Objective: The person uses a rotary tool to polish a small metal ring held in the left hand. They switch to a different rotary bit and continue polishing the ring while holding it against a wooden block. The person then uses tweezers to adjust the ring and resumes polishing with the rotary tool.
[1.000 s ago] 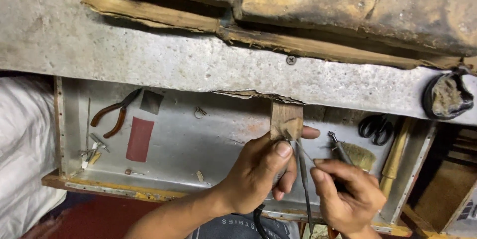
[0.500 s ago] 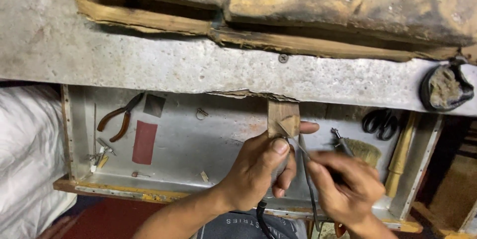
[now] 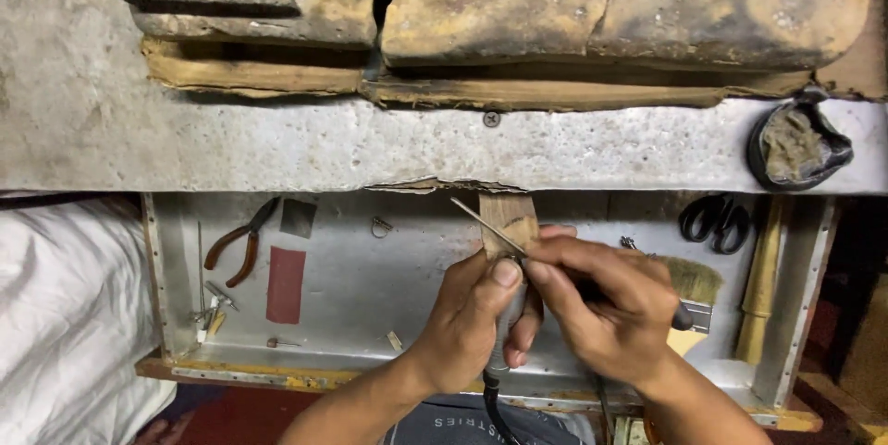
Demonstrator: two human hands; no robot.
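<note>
A worn grey work surface (image 3: 277, 144) fills the upper view, its far edge lined with scorched bricks (image 3: 481, 1) and a strip of splintered wood. Below its front lip hangs a shallow metal tray (image 3: 388, 288), and a white cloth (image 3: 65, 315) lies at the left.

In the tray rest red-handled pliers (image 3: 236, 246), a red rectangular pad (image 3: 286, 284) and a small dark square, with black scissors (image 3: 715, 220), a bristle brush (image 3: 689, 278) and a bamboo-coloured stick (image 3: 760, 292) towards the right. A dark bowl of greyish wadding (image 3: 797, 144) sits on the surface at the right end.

A small wooden bench peg (image 3: 507, 214) juts out from the lip at the centre, and both hands meet just in front of it. The left hand (image 3: 467, 315) is clenched round a slim corded handpiece (image 3: 504, 334) whose black cable drops towards the person. The right hand (image 3: 601, 311) is closed in a pinch on a thin metal rod (image 3: 486, 223), which slants up and leftwards across the peg; a dark handle end shows behind this hand.

The work in hand appears to be fine shaping of the rod against the peg. The coming move would seem to call for a steady brace on the peg and light, controlled contact, as the rod is thin and could flex or slip.
</note>
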